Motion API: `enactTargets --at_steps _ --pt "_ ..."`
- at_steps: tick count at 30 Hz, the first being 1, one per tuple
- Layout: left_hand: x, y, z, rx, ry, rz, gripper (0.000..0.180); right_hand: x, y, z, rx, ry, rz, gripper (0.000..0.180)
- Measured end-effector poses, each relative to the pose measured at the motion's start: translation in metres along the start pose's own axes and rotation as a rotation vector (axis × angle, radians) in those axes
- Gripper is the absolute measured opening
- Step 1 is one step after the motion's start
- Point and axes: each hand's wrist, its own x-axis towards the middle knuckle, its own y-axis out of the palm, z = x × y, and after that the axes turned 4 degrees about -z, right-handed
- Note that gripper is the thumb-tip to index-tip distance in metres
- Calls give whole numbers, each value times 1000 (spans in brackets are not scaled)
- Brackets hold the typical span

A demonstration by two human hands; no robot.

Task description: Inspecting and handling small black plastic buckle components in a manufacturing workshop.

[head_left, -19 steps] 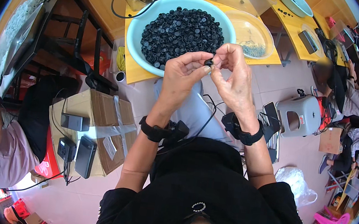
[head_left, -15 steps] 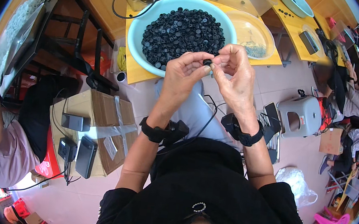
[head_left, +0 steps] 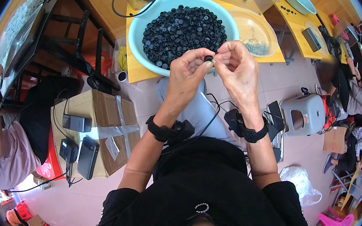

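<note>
**Small black part pinched between both hands**

Your left hand and right hand meet in front of your chest, fingertips closed together on one small round black plastic cap. It sits between the thumb and forefinger of each hand, just in front of the near rim of the large pale blue round plastic basin. That basin, heaped with black caps like it, rests on the yellow wooden table. Beside it to the right stands a clear shallow plastic bowl holding small metal pieces.
</note>
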Motion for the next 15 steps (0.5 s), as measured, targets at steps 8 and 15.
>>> enactTargets --at_steps 8,15 --pt "3 1 -3 -110 37 -27 20 -8 8 2 88 -86 -36 28" --pt "1 1 -3 -57 45 -51 19 -14 18 6 -43 -226 -80 32"
